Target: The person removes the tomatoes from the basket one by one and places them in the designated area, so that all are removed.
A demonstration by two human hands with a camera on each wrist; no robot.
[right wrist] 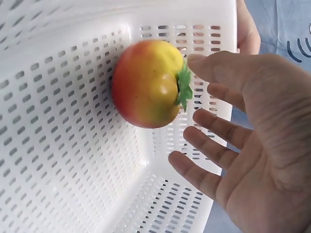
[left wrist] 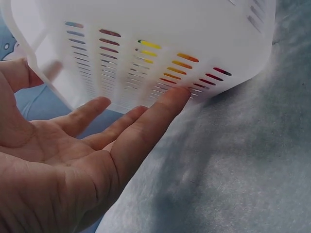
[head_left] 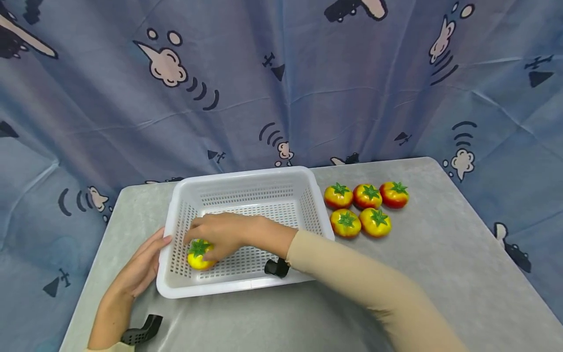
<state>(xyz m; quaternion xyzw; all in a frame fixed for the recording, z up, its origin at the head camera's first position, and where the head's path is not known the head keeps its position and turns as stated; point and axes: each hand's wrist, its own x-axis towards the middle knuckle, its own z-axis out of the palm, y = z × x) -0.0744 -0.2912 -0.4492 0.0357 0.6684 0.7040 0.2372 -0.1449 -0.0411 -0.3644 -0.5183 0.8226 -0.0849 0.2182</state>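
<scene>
A white perforated plastic basket stands on the grey table. Inside it, near the left end, lies a red-and-yellow tomato with a green star-shaped leaf top. My right hand reaches over that tomato. In the right wrist view its fingers are spread and loose, with the thumb tip close to the leaf; whether it touches cannot be told. My left hand is at the basket's left end, thumb by the rim. Seen from the left wrist, its extended fingers lie against the slotted wall.
Several similar tomatoes sit in two rows on the table, just right of the basket. A patterned blue curtain hangs behind the table. Each wrist wears a black camera mount.
</scene>
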